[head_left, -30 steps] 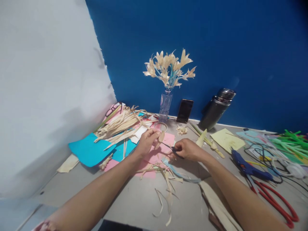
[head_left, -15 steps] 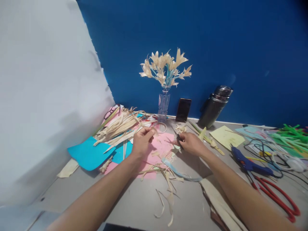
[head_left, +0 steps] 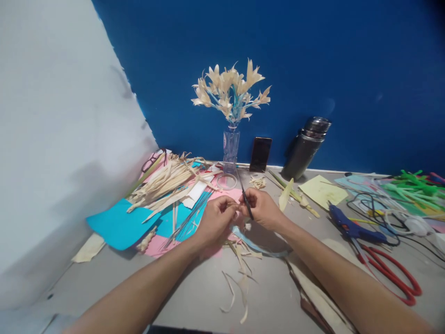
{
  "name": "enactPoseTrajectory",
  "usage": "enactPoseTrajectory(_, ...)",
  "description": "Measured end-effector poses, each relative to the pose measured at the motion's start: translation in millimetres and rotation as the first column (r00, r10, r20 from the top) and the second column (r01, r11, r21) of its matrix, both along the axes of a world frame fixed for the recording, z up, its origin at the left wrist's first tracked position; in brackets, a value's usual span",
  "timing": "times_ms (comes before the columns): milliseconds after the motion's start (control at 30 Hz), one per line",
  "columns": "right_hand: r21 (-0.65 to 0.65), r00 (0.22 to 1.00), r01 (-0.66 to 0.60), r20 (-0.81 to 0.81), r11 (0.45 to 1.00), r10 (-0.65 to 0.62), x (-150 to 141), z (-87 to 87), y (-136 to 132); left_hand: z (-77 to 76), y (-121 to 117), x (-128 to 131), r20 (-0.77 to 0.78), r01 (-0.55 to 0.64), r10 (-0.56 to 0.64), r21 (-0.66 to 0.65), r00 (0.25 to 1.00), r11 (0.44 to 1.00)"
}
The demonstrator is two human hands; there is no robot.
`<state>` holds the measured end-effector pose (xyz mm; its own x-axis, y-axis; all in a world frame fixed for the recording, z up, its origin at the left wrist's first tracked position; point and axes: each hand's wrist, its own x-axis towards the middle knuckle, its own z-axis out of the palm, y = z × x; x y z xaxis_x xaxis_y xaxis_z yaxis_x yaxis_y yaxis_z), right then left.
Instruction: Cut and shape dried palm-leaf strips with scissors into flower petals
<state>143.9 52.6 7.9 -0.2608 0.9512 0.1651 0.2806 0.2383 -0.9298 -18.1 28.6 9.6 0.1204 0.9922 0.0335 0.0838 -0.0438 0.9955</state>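
Note:
My right hand [head_left: 263, 209] is closed around small dark-handled scissors [head_left: 246, 203], whose blades point up and away toward the bottle. Close beside it, my left hand [head_left: 216, 217] pinches a small pale strip [head_left: 233, 203] that looks like dried husk; the fingertips of both hands nearly meet. Beneath the hands lies pink paper [head_left: 212, 250] with husk scraps [head_left: 239, 257] scattered over it. A pale blue ribbon-like strip [head_left: 255, 246] curves out below my right hand. Beyond my fingers rests a roll of tape [head_left: 226, 181].
Pale husk flowers [head_left: 231, 88] stand in a clear bottle [head_left: 230, 150], beside a phone [head_left: 260, 154] and a dark flask [head_left: 306, 148]. At left are husk strips [head_left: 165, 178] and blue paper [head_left: 120, 225]. A glue gun [head_left: 356, 227] and red-handled scissors [head_left: 392, 271] lie right.
My hands have come together, the right moving left with the scissors and turning them. A bundle of thin dark wires now shows left of my left hand. The view has shifted slightly.

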Motion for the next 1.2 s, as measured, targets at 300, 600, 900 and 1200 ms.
enactPoseTrajectory(300, 0.040, 0.980, 0.057, 0.186, 0.998, -0.063, -3.1, -0.9, -0.6, -14.2, 12.0, -9.5, -0.509, -0.018, 0.121, 0.203, 0.852, 0.979)
enactPoseTrajectory(600, -0.162, 0.993, 0.033, -0.104, 0.986, -0.050, 11.8, 3.9, 13.1, 3.6, 10.6, -10.7, 0.164, 0.052, -0.025, -0.162, 0.986, 0.985)
enactPoseTrajectory(900, -0.037, 0.948, -0.051, 0.314, 0.998, 0.060, 4.2, 1.4, 0.2, -4.2, 17.8, -18.6, -0.522, 0.041, 0.067, 0.193, 0.850, 0.980)
enactPoseTrajectory(1200, -0.142, 0.982, -0.128, 0.122, 0.982, 0.146, 10.8, -1.7, 7.0, -2.8, 5.9, -10.1, -0.304, 0.138, -0.096, 0.121, 0.948, 0.983)
